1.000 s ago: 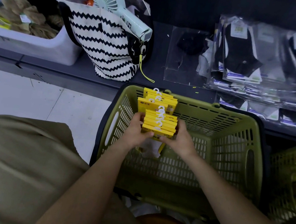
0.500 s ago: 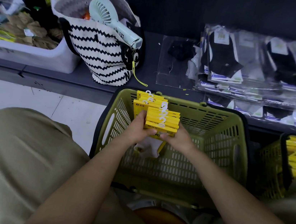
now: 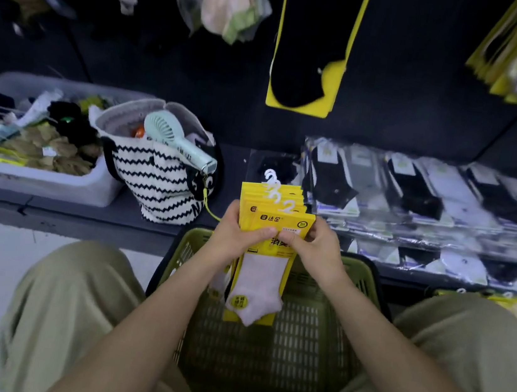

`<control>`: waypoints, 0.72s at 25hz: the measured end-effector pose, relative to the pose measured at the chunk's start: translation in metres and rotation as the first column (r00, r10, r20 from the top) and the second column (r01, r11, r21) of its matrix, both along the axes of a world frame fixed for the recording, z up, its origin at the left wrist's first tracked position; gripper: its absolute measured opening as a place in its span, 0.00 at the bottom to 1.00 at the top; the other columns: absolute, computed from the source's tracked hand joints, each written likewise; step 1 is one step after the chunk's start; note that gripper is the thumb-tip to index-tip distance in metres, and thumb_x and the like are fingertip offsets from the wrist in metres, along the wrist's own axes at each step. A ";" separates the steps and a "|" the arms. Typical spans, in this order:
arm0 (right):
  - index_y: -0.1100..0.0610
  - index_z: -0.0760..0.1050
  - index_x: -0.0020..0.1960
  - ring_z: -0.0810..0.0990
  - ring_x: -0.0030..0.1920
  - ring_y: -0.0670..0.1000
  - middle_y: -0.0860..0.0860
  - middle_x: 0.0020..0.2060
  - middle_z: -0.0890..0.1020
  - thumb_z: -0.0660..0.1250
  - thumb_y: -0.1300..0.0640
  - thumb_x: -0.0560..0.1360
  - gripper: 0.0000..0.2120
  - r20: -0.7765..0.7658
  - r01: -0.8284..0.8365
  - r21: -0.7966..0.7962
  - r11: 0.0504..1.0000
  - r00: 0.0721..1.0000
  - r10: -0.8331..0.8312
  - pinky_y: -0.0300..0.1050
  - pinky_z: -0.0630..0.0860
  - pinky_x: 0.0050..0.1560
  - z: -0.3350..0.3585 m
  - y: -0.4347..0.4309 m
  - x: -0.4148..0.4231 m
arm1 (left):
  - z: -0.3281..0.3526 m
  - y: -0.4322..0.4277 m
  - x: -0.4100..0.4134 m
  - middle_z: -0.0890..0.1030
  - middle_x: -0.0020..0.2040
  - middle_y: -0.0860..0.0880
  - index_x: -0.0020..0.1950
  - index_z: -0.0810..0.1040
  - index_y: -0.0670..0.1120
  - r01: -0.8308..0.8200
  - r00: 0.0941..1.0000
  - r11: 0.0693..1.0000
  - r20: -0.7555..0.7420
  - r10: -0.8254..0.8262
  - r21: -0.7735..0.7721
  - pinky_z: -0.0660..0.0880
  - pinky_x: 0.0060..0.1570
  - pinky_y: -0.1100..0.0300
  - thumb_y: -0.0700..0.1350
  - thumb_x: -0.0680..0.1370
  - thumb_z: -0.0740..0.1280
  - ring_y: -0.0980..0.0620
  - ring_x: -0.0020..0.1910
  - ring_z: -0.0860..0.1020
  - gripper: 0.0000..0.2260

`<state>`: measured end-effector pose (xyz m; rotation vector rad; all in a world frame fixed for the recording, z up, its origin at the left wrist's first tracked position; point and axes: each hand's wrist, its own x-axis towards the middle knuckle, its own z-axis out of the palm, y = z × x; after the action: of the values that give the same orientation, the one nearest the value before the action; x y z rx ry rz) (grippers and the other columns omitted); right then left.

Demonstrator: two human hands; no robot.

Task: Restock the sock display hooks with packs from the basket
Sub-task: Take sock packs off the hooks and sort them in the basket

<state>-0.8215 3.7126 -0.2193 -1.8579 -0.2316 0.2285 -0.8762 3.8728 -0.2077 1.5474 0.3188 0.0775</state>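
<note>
- Both hands grip a stack of yellow sock packs (image 3: 275, 218) at the centre of the view. The left hand (image 3: 238, 236) curls round its left edge with the thumb across the front pack, and the right hand (image 3: 316, 249) pinches the right edge with its thumb also on the front.
- The stack stands upright above the far rim of a green basket (image 3: 366, 277) set between the person's knees. The front pack's pale sock (image 3: 258, 288) hangs down over the basket's mouth.
- White hangers (image 3: 288, 205) fan out along the top of the stack.
- At 12 o'clock a black-sock pack (image 3: 313, 45) hangs on the dark wall, with bare panel on either side of it.
- At 3 o'clock, bagged socks (image 3: 415, 190) lie in rows on a shelf. At 10 o'clock a zigzag bag (image 3: 159, 189) holds a handheld fan (image 3: 175, 142), just beside a white bin (image 3: 39, 180).
- The front pack reads "达足" at its top left. The thumbs cover part of the larger print below.
</note>
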 end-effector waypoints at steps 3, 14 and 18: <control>0.47 0.76 0.43 0.81 0.37 0.36 0.40 0.34 0.83 0.74 0.61 0.69 0.11 0.030 -0.034 0.061 0.998 0.999 0.033 0.29 0.75 0.34 0.026 -0.002 0.007 | 0.020 0.006 0.007 0.80 0.53 0.49 0.61 0.68 0.47 -0.010 0.999 1.000 0.034 0.010 -0.024 0.78 0.43 0.65 0.40 0.71 0.72 0.56 0.48 0.80 0.22; 0.57 0.75 0.47 0.82 0.46 0.56 0.54 0.43 0.83 0.68 0.57 0.75 0.04 0.264 -0.077 0.071 0.995 0.963 0.056 0.53 0.79 0.46 0.166 0.005 0.050 | 0.146 0.023 0.051 0.81 0.53 0.51 0.55 0.73 0.52 -0.017 0.929 0.999 0.370 0.001 0.041 0.79 0.49 0.59 0.54 0.68 0.68 0.52 0.52 0.81 0.17; 0.50 0.76 0.46 0.83 0.45 0.49 0.48 0.42 0.84 0.70 0.57 0.73 0.04 0.376 -0.052 0.185 0.981 0.926 -0.022 0.46 0.79 0.45 0.224 0.012 0.065 | 0.198 0.026 0.073 0.82 0.49 0.55 0.52 0.75 0.54 -0.125 0.867 0.991 0.490 0.084 0.052 0.79 0.44 0.64 0.56 0.68 0.67 0.59 0.48 0.82 0.15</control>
<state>-0.7564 3.7247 0.0045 -1.6944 -0.5157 -0.1428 -0.8034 3.8993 -0.0099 1.5328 -0.0053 0.5665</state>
